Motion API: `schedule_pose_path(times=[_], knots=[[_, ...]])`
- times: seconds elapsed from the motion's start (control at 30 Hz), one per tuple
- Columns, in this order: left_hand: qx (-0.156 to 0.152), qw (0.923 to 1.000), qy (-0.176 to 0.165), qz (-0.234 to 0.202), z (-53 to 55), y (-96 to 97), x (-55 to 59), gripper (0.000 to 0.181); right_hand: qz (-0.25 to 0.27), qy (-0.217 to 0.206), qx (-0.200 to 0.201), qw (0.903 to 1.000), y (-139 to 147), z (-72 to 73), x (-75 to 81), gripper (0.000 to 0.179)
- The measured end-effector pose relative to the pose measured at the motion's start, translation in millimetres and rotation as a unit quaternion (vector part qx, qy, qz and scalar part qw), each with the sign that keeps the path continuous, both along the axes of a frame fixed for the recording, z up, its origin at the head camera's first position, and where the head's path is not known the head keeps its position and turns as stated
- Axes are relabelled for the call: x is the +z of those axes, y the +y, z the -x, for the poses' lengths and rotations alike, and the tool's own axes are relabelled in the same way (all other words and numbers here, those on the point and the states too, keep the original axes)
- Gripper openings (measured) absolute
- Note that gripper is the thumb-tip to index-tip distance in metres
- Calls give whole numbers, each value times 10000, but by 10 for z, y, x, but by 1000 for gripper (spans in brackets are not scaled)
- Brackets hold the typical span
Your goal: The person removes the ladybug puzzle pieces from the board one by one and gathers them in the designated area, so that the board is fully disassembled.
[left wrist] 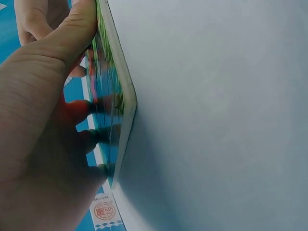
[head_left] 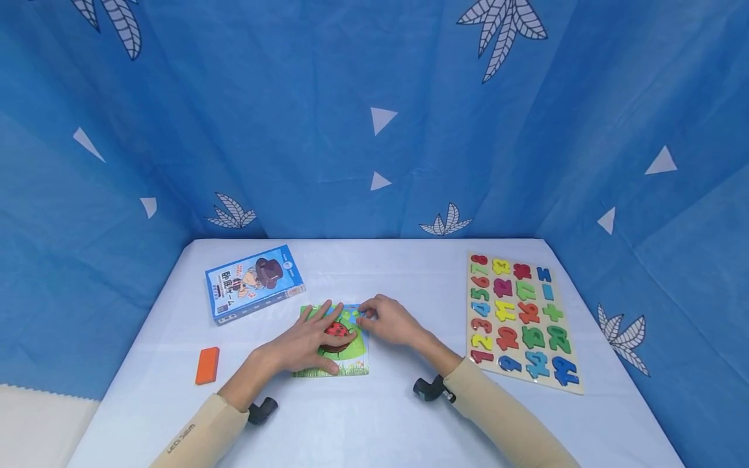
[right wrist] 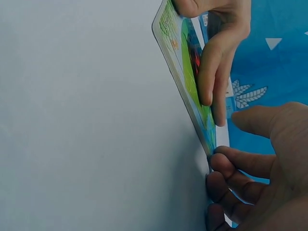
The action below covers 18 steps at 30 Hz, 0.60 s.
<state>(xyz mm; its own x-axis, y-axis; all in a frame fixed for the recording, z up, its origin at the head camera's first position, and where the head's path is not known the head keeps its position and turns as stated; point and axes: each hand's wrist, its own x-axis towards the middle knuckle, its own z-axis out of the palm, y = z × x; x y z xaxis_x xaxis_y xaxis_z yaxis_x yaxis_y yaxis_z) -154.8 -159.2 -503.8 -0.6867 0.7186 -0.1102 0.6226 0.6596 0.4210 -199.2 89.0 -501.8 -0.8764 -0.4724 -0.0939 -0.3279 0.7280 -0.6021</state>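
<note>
A flat ladybug picture board (head_left: 354, 365), green and blue with a pale edge, lies on the table in front of me. Across it my left hand (head_left: 313, 339) rests with fingers spread, fingertips on the picture and thumb near the lower edge. Part of the red ladybug (head_left: 337, 329) is covered by that hand. At the board's far right corner is my right hand (head_left: 393, 320), its fingertips touching the edge. In the right wrist view, the right thumb (right wrist: 255, 120) stands apart from the loosely bent fingers, whose tips meet the corner and the tabletop.
A blue game box (head_left: 254, 284) with a cartoon figure lies at the back left. Nearer on the left is an orange block (head_left: 207, 365). A wooden number board (head_left: 521, 318) with colourful numerals lies on the right. Blue curtains (head_left: 328, 130) surround the white table (head_left: 398, 409).
</note>
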Motion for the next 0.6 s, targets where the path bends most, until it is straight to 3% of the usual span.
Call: schedule_pose_path(times=[0.6], knots=[[-22,10000,-44,56,6,-14,-19,75,212,90,-278,9993,-61,19,22,26]])
